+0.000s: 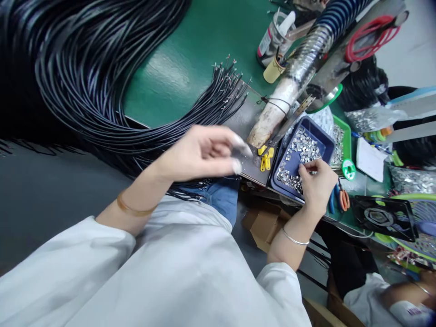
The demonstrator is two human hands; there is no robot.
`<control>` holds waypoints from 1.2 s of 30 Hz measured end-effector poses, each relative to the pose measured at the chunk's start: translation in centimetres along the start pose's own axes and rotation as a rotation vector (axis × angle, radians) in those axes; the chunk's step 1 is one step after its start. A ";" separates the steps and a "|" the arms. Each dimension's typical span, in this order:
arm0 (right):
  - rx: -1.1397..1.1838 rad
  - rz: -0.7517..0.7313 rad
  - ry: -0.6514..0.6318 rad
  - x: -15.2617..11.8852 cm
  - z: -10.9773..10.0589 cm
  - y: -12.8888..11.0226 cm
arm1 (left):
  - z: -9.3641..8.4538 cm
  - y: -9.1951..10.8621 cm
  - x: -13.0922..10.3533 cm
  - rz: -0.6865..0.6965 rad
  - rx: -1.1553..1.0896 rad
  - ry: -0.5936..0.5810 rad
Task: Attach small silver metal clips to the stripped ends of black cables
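My left hand (200, 152) hovers beside the black cables (163, 136), slightly blurred. Its thumb and forefinger are apart, the other fingers curl inward, and nothing shows between them. Over the blue tray (277, 181), my right hand (316, 184) has thumb and fingertips pinched together close to the small metal pieces (289, 177). Whatever lies in the pinch is too small to make out. More metal pieces fill the far part of this tray. Stripped cable ends (231, 86) fan out on the bench, and yellow clips (266, 159) sit between my left hand and the tray.
A ribbed duct (306, 59) slants across the green bench (170, 72). Right of the blue tray are a green tray (345, 131), orange-handled pliers (344, 197) and a black fan (379, 218). A cardboard box (265, 222) stands below. Another person's arm (405, 295) shows lower right.
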State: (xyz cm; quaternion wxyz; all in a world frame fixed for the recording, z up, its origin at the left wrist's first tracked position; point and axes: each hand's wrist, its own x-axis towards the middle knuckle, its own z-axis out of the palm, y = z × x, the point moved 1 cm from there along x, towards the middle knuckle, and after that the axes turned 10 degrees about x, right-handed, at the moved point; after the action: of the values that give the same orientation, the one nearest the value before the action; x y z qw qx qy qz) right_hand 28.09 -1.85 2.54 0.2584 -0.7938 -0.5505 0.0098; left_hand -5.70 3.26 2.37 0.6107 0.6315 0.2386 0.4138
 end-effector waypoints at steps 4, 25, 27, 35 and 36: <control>-0.091 -0.028 0.020 -0.2 0.2 -1.0 | 5.5 -0.1 -1.0 -0.166 -0.109 -0.679; 0.910 -0.135 0.191 -7.5 1.2 -9.2 | 6.1 -3.4 0.2 -0.369 -0.228 0.151; 0.909 -0.193 0.164 -8.3 2.2 -9.8 | 6.3 -3.4 0.3 -0.374 -0.232 0.136; 0.937 -0.203 -0.037 -8.2 4.2 -9.4 | 6.5 -3.1 0.5 -0.348 -0.163 0.076; 0.948 -0.200 -0.045 -8.2 4.1 -9.4 | 6.5 -3.1 0.5 -0.349 -0.148 0.067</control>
State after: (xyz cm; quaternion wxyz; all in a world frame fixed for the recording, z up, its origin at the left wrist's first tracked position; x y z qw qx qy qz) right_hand 15.45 -4.97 0.70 0.5794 -0.5314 -0.5643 0.2519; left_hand 0.48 0.32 0.08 0.7096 0.5198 0.3338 0.3389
